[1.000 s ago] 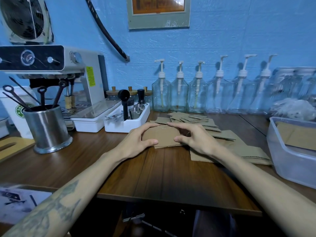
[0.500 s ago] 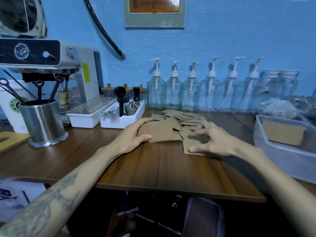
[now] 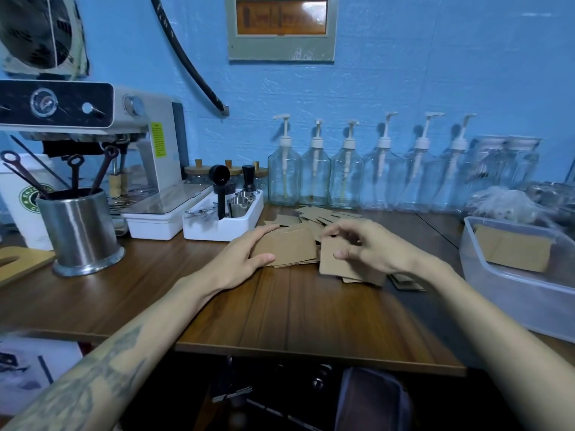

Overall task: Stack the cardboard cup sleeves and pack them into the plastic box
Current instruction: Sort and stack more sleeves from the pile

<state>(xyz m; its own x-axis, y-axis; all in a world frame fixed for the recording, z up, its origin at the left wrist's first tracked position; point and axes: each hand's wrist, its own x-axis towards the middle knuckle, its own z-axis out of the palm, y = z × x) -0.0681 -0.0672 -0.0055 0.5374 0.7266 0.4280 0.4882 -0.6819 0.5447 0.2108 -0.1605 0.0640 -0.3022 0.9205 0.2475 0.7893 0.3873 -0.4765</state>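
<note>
Left hand [image 3: 241, 259]: fingers and thumb curled round the stack of cup sleeves [image 3: 287, 248] flat on the table [image 3: 280, 312], as half a second ago. Right hand [image 3: 370, 248]: now raised, pinching a single sleeve [image 3: 331, 259] tilted off the table; earlier it lay spread over the loose sleeves [image 3: 317, 214]. Plastic box [image 3: 510, 290]: at the table's right edge, one sleeve [image 3: 513, 251] inside. White tray [image 3: 224, 227]: just left of the stack. Bare wood runs to the near edge.
</note>
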